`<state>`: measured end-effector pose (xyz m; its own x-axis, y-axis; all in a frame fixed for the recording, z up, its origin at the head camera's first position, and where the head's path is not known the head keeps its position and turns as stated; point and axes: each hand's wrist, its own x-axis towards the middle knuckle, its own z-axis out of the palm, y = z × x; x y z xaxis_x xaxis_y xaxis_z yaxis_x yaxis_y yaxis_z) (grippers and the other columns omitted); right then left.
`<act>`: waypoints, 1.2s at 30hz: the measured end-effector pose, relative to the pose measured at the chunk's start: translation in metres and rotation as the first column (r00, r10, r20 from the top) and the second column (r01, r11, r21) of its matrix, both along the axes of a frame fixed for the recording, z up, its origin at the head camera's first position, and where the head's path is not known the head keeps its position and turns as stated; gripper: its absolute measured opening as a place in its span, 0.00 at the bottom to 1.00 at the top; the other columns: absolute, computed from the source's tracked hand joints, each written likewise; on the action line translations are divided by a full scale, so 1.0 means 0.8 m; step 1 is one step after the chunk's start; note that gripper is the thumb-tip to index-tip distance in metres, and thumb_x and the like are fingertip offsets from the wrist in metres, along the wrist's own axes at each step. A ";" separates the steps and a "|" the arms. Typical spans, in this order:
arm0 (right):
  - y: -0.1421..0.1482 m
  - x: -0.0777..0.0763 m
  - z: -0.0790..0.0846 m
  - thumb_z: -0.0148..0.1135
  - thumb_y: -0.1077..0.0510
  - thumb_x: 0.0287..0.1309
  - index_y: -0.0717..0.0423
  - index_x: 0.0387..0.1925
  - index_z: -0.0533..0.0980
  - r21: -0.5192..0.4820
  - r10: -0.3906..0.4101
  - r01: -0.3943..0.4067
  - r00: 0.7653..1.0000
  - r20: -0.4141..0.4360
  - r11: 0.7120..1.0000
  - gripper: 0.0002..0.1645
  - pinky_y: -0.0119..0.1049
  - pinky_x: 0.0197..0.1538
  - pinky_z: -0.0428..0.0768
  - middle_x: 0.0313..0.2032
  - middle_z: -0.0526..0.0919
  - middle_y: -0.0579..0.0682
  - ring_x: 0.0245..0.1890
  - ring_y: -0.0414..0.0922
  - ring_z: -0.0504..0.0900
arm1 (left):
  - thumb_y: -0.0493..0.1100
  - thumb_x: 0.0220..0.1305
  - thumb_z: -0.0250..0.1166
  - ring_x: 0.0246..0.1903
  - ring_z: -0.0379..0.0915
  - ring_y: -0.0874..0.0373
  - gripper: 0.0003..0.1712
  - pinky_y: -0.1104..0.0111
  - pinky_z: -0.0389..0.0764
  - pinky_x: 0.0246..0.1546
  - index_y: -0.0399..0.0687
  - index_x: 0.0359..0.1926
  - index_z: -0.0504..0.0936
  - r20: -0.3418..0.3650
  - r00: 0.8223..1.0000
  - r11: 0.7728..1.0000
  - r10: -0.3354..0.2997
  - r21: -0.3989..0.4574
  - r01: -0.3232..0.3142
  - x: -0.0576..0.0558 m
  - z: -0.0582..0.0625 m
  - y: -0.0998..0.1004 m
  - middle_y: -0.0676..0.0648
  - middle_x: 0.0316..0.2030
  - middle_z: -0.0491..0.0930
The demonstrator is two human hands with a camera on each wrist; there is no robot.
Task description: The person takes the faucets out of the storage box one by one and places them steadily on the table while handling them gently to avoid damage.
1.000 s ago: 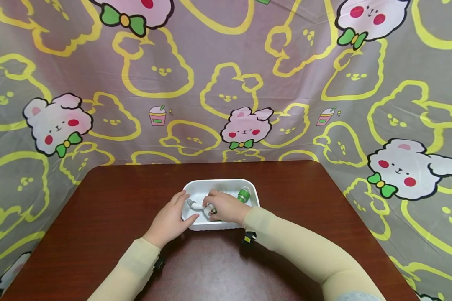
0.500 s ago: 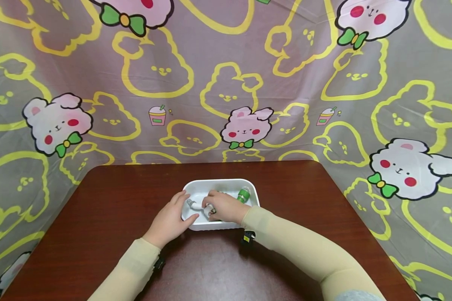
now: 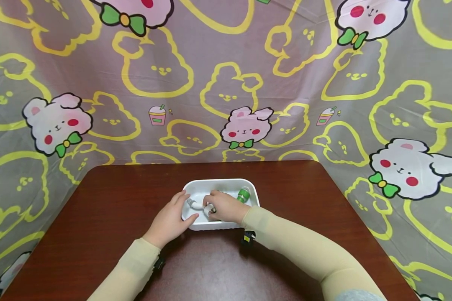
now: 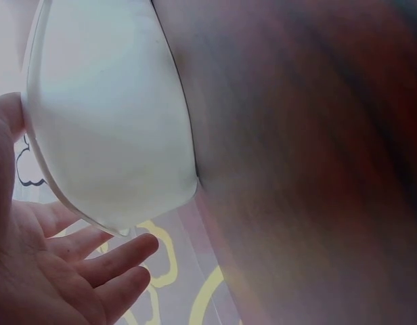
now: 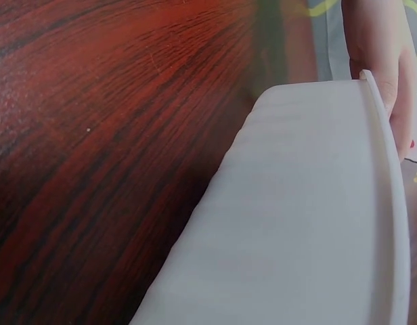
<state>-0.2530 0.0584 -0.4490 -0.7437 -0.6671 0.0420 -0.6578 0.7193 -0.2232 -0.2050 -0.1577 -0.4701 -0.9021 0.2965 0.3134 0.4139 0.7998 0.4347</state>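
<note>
Inside a white plastic tray [image 3: 216,181], my right hand [image 3: 226,205] pinches a white rounded piece [image 3: 208,210] with a small metallic part beside the fingertips. A white bent tube with a grey ribbed end [image 3: 196,205] runs left from that piece; the hand hides where they meet. My left hand [image 3: 169,219] touches the tray's left end, thumb at the near rim and fingers spread along the side. In the left wrist view its fingers [image 4: 120,261] extend loosely past the tray corner. The right wrist view shows the tray's outer wall [image 5: 303,203], with the left hand [image 5: 384,54] beyond.
A green cylindrical fitting [image 3: 243,195] with a clear end lies at the tray's right, partly behind the right hand. The tray stands on a dark reddish-brown table [image 3: 135,188]. A patterned cloth [image 3: 196,100] hangs behind and at both sides.
My right fingers shift very slightly on the white piece, and its metallic part shows less now. The left hand and the tray stay in place.
</note>
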 end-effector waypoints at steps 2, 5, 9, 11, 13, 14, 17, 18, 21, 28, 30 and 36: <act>0.000 0.000 0.000 0.76 0.55 0.54 0.50 0.48 0.82 -0.005 0.005 -0.005 1.000 -0.010 1.000 0.19 0.33 0.46 0.80 0.42 0.80 0.48 0.37 0.40 0.77 | 0.54 0.64 0.73 0.62 0.76 0.37 0.41 0.47 0.80 0.60 0.31 0.67 0.72 -0.002 1.000 1.000 -0.002 0.000 0.002 0.000 0.000 0.000 0.31 0.69 0.70; 0.001 0.001 0.001 0.75 0.56 0.54 0.51 0.47 0.81 -0.013 0.009 -0.009 1.000 -0.022 1.000 0.18 0.33 0.44 0.79 0.41 0.79 0.49 0.35 0.40 0.76 | 0.54 0.64 0.73 0.62 0.76 0.36 0.41 0.47 0.80 0.60 0.32 0.67 0.73 -0.004 1.000 1.000 -0.004 0.000 0.004 0.001 0.001 0.000 0.31 0.69 0.70; 0.001 0.002 0.003 0.73 0.56 0.56 0.51 0.48 0.80 -0.005 0.003 -0.003 0.999 -0.035 1.000 0.18 0.32 0.43 0.79 0.42 0.80 0.49 0.34 0.40 0.75 | 0.55 0.63 0.73 0.62 0.76 0.37 0.41 0.47 0.80 0.60 0.32 0.67 0.73 -0.002 1.000 1.000 -0.005 -0.001 0.005 0.001 0.001 0.000 0.31 0.69 0.70; 0.001 0.003 0.004 0.73 0.56 0.56 0.51 0.49 0.80 0.002 -0.002 0.002 0.999 -0.042 1.000 0.18 0.32 0.44 0.79 0.43 0.80 0.49 0.35 0.40 0.75 | 0.55 0.64 0.73 0.62 0.76 0.36 0.41 0.47 0.80 0.59 0.32 0.67 0.73 -0.004 1.000 1.000 -0.006 -0.003 0.006 0.000 0.001 0.000 0.30 0.69 0.69; 0.001 0.003 0.004 0.72 0.55 0.57 0.51 0.49 0.81 0.005 -0.005 0.005 0.999 -0.052 1.000 0.18 0.33 0.44 0.80 0.43 0.80 0.49 0.35 0.40 0.76 | 0.54 0.64 0.73 0.62 0.76 0.36 0.41 0.47 0.80 0.59 0.32 0.67 0.72 -0.008 1.000 1.000 -0.007 -0.005 0.007 0.000 0.001 0.000 0.30 0.69 0.69; 0.002 0.003 0.004 0.72 0.55 0.57 0.51 0.49 0.81 0.007 -0.006 0.006 0.998 -0.057 1.000 0.18 0.33 0.44 0.80 0.43 0.80 0.49 0.35 0.40 0.76 | 0.54 0.64 0.73 0.62 0.76 0.36 0.41 0.47 0.80 0.59 0.32 0.67 0.72 -0.010 1.000 1.000 -0.007 -0.005 0.007 -0.001 0.001 -0.001 0.30 0.69 0.69; 0.002 0.003 0.003 0.72 0.54 0.57 0.50 0.50 0.81 0.017 -0.011 0.013 0.997 -0.074 1.000 0.19 0.34 0.43 0.81 0.43 0.80 0.48 0.34 0.40 0.77 | 0.54 0.64 0.73 0.61 0.76 0.36 0.41 0.47 0.80 0.59 0.32 0.67 0.72 -0.009 1.000 1.000 -0.006 -0.005 0.006 -0.001 0.001 -0.001 0.30 0.69 0.69; 0.002 0.003 0.002 0.72 0.53 0.57 0.50 0.50 0.81 0.022 -0.014 0.016 0.997 -0.081 1.000 0.19 0.35 0.42 0.81 0.44 0.80 0.48 0.33 0.40 0.77 | 0.54 0.64 0.73 0.61 0.76 0.37 0.40 0.47 0.80 0.59 0.32 0.67 0.72 -0.008 1.000 1.000 -0.006 -0.004 0.005 -0.001 0.001 0.000 0.30 0.69 0.70; 0.001 0.002 0.001 0.72 0.52 0.56 0.49 0.50 0.81 0.032 -0.023 0.026 0.996 -0.091 0.999 0.20 0.35 0.41 0.82 0.44 0.80 0.48 0.31 0.40 0.77 | 0.54 0.64 0.73 0.61 0.76 0.37 0.41 0.47 0.80 0.59 0.32 0.68 0.72 -0.003 1.000 1.000 -0.004 -0.005 0.004 0.000 0.001 0.000 0.30 0.69 0.69; 0.004 0.002 -0.002 0.71 0.54 0.56 0.50 0.51 0.80 -0.009 -0.013 0.012 0.997 -0.080 1.000 0.20 0.34 0.41 0.82 0.45 0.79 0.49 0.32 0.39 0.77 | 0.53 0.64 0.73 0.61 0.76 0.36 0.41 0.47 0.80 0.59 0.32 0.68 0.72 0.002 1.000 1.000 -0.001 -0.006 0.001 0.000 0.001 0.001 0.30 0.69 0.69; 0.004 0.002 -0.002 0.71 0.54 0.57 0.50 0.52 0.80 -0.026 -0.003 0.001 0.997 -0.071 1.000 0.20 0.33 0.41 0.81 0.45 0.79 0.49 0.32 0.39 0.77 | 0.53 0.64 0.73 0.61 0.77 0.36 0.41 0.47 0.80 0.59 0.32 0.68 0.72 0.003 1.000 1.000 0.000 -0.008 0.000 0.000 0.001 0.001 0.30 0.69 0.69; 0.006 0.003 -0.003 0.69 0.58 0.57 0.50 0.53 0.82 -0.079 0.019 -0.023 0.999 -0.043 0.997 0.21 0.28 0.40 0.78 0.45 0.77 0.51 0.33 0.39 0.76 | 0.53 0.64 0.72 0.61 0.77 0.36 0.41 0.47 0.80 0.59 0.32 0.68 0.72 -0.004 1.000 1.000 -0.001 -0.013 0.001 0.000 0.001 0.001 0.30 0.69 0.69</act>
<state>-0.2506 0.0632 -0.4518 -0.7260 -0.6760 0.1262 -0.6827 0.6863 -0.2508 -0.2052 -0.1572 -0.4697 -0.9005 0.3015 0.3134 0.4167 0.8047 0.4229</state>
